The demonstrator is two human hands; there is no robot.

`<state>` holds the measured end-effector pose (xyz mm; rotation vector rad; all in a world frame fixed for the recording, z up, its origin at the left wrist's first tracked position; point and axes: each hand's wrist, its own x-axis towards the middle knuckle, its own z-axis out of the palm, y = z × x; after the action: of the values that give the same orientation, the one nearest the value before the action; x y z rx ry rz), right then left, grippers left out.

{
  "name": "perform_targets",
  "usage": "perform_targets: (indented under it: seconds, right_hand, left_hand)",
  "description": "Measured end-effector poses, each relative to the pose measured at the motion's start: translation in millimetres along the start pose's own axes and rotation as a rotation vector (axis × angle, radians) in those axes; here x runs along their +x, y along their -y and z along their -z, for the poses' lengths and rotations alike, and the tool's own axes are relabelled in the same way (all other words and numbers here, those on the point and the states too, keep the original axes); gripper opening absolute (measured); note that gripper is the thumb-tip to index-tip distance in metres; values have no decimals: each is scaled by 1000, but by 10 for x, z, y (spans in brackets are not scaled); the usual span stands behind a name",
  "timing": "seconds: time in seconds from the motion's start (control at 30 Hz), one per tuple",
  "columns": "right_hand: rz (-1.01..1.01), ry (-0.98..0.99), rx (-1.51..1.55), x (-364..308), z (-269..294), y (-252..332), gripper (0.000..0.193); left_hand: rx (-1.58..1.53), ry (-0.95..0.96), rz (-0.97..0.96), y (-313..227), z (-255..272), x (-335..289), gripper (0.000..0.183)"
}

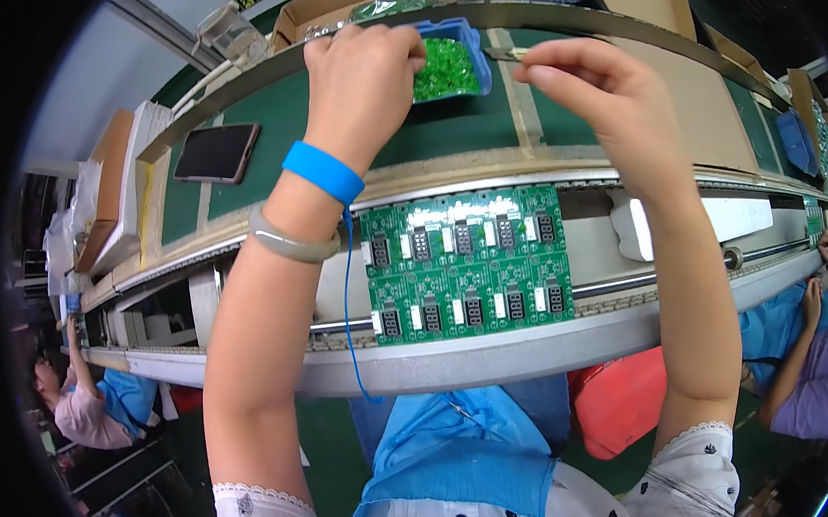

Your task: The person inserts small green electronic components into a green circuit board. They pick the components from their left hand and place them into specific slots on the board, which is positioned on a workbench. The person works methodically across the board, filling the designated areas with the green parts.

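My left hand [360, 64] is over the left side of a blue bin [486, 64], its fingers curled and closed. What they hold, if anything, is hidden. Inside the bin lie many small translucent green parts [445, 70]. To the right of the bin, my right hand [596, 85] is closed in a pinch at a small thin piece [511, 54], pale and dark, too small to name. Below both hands, a green circuit board panel [470, 266] with several black digit displays and white connectors rests across the conveyor rails. A blue wrist strap [323, 171] with a cord circles my left wrist.
A phone [216, 152] lies on the green bench at left. Cardboard [698, 105] covers the bench at right, with another blue bin [795, 143] farther on. A white foam block [697, 225] lies between the rails. Co-workers sit at both sides. A red seat [617, 400] is below.
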<state>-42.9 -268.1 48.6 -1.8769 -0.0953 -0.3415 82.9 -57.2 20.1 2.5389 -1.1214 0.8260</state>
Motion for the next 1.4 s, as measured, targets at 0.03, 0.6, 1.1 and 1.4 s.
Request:
perform_targets:
  seconds: [0.03,0.6,1.1,1.4]
  right_hand:
    - [-8,-24,33,-84,47,-25,22]
    - [-302,166,177,-744,360,-254,23]
    - [-319,166,147,-760,365,-284,15]
    - [-278,230,62,-771,363,-325,16]
  left_hand:
    - [-23,-26,-8,-14,14,-4,8]
    - [-1255,416,601,-983,667,-512,17]
    - [-1388,426,710,-914,572,-675,17]
    - [-1367,419,684,-903,540,-693,16]
